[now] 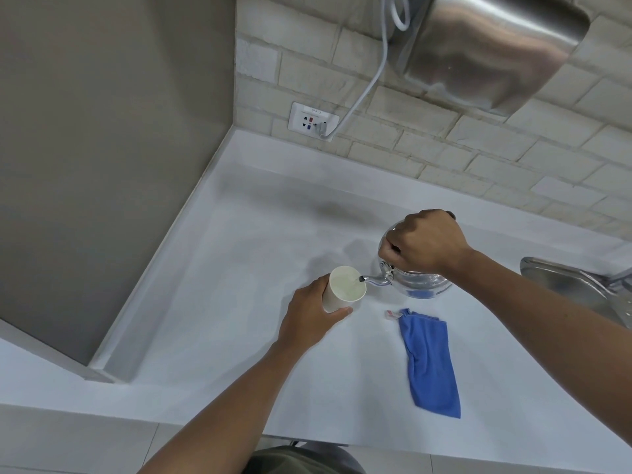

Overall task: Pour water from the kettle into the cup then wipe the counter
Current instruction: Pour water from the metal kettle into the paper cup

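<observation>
A white paper cup [343, 290] stands on the white counter [239, 302], and my left hand [313, 314] grips its side. My right hand [425, 242] grips the handle of a shiny metal kettle [420, 280], which is tilted to the left. The kettle's spout tip [361, 278] sits over the cup's rim. A folded blue cloth [431, 362] lies on the counter to the right of the cup, in front of the kettle, with a small white tag at its far corner.
A steel sink [578, 289] sits at the right edge. A metal hand dryer [492, 46] hangs on the brick wall above, its cord running to a wall socket [313, 121]. A grey wall closes the left side.
</observation>
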